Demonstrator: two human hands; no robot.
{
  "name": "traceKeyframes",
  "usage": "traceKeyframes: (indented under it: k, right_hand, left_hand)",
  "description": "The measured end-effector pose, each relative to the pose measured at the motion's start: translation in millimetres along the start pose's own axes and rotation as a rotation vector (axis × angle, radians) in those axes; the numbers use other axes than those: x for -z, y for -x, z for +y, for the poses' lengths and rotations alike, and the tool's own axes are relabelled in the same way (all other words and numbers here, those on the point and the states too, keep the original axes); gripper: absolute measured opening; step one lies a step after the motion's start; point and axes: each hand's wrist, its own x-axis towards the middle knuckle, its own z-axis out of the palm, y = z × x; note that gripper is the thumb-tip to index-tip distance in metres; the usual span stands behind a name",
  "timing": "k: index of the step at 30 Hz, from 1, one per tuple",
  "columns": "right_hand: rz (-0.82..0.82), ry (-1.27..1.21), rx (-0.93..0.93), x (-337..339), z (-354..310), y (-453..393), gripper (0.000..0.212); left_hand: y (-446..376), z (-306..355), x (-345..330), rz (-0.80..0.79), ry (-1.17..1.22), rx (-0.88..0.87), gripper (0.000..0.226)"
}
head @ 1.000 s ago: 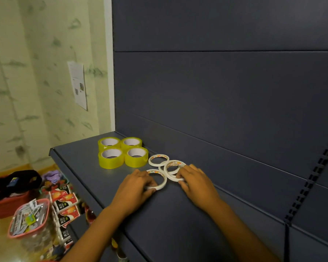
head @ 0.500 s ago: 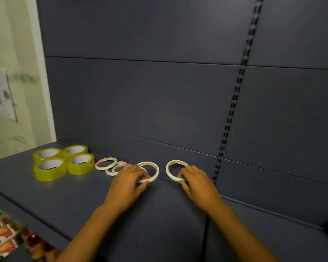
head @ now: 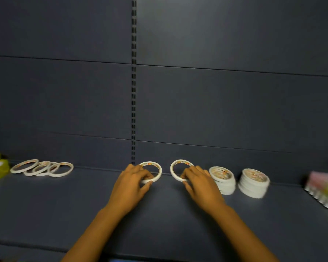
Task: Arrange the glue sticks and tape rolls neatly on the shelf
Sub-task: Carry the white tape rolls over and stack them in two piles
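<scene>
I slid both thin tape rings right along the shelf. My left hand pinches one thin tape ring, my right hand the other ring. Labels too blurry. Two white tape stacks sit just right.

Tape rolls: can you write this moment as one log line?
left hand: holds thin tape roll | right hand: holds thin tape roll | two white stacks to the right | shelf

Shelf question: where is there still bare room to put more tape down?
The widest free patch on the shelf lies between the loose thin rolls on the left and the left hand. The whole front strip is bare too. It is crowded on the right: the right hand, two white stacks and a blurred pack sit close together.
</scene>
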Motion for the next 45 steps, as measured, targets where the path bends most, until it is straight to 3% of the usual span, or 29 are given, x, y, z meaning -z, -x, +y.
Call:
traceKeyframes:
  k: [6,12,18,30,45]
  right_hand:
    - [0.059,0.077,-0.111,51,65,81,0.011]
    - [0.108,0.148,-0.204,79,110,118,0.012]
    - [0.188,0.194,-0.305,80,150,130,0.011]
    - [0.35,0.105,-0.326,51,216,117,0.018]
    - [0.416,-0.062,-0.234,17,264,98,0.016]
  left_hand:
    - [-3,88,-54,0.011,0.086,-0.084,0.011]
    - [-21,132,-98,0.047,0.148,-0.17,0.009]
    - [-49,149,-143,0.087,0.161,-0.194,0.029]
    - [-74,168,-216,0.15,0.116,-0.021,0.024]
    - [-81,179,-239,0.222,0.012,0.062,0.026]
